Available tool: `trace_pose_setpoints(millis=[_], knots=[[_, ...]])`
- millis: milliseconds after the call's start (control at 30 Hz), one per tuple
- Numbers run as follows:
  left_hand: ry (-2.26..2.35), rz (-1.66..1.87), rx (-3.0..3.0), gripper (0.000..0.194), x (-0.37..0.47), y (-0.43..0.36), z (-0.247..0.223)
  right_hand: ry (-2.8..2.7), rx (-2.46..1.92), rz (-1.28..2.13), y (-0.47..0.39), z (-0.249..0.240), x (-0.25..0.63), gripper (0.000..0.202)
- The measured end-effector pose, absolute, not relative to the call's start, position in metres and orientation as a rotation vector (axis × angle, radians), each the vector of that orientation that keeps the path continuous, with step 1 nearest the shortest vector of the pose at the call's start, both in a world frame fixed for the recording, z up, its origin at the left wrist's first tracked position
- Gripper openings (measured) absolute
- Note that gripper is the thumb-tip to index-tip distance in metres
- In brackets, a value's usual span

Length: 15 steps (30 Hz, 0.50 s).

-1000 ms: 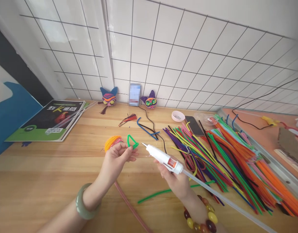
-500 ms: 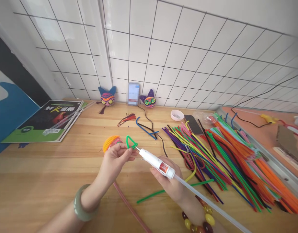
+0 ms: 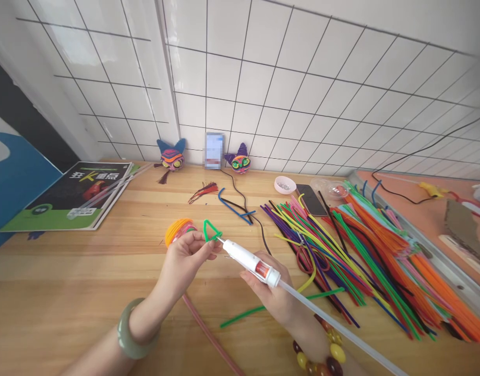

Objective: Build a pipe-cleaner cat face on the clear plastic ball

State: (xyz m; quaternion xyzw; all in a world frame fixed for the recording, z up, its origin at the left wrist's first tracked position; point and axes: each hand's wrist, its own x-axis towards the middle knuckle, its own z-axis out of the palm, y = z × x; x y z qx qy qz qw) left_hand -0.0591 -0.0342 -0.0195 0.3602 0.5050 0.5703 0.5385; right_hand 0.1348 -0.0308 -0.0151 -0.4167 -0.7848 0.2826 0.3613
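Between thumb and fingers, my left hand (image 3: 193, 253) pinches a green pipe cleaner triangle (image 3: 211, 230). My right hand (image 3: 269, 282) is closed around a white glue gun (image 3: 250, 261), whose metal tip touches or nearly touches the lower right corner of the triangle. A long translucent glue stick (image 3: 334, 321) runs out of its back end. Just behind my left hand lies an orange and pink wound piece (image 3: 179, 230), partly hidden by the fingers. One loose green pipe cleaner (image 3: 248, 315) passes below my right hand.
Many coloured pipe cleaners (image 3: 365, 261) spread over the right side, with scissors (image 3: 311, 258) among them. Behind stand a pink bowl (image 3: 285, 185), a dark phone (image 3: 311, 200), a propped phone (image 3: 214, 151) and two cat-like faces (image 3: 172, 156). Books (image 3: 68, 196) lie left.
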Motion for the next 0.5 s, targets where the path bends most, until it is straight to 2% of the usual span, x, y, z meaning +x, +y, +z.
trace_pose_setpoints(millis=[500], knots=[[1.21,1.351,0.861,0.019,-0.0588,-0.0344,-0.0204,-2.05,-1.078,0.651,-0.0306,-0.0153,0.1344,0.015]])
